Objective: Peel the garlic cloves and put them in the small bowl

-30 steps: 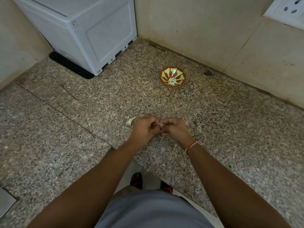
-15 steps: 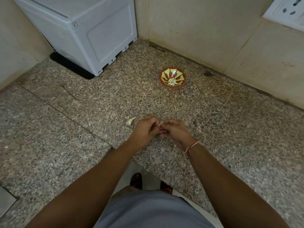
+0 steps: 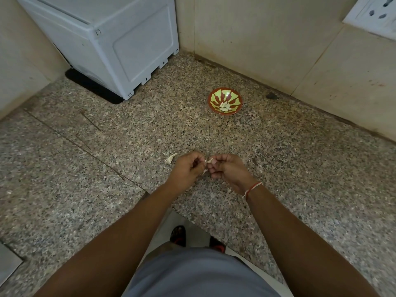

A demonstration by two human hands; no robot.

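Observation:
Both hands meet over the granite counter (image 3: 300,168). My left hand (image 3: 187,170) and my right hand (image 3: 227,170) pinch one small pale garlic clove (image 3: 209,161) between their fingertips, and a strip of skin hangs below it. A small red bowl with a green pattern (image 3: 233,97) stands farther back, with a few peeled cloves (image 3: 224,107) lying in it. A scrap of garlic skin (image 3: 170,158) lies on the counter just left of my left hand.
A white appliance (image 3: 120,39) on a black mat fills the back left corner. Tiled walls close the back and right, with a socket plate (image 3: 372,13) at the top right. The counter's front edge runs below my arms, with feet on the floor underneath.
The hands have drawn slightly apart, and more of the clove and its loose skin shows between the fingertips. The bowl and the skin scrap have not moved.

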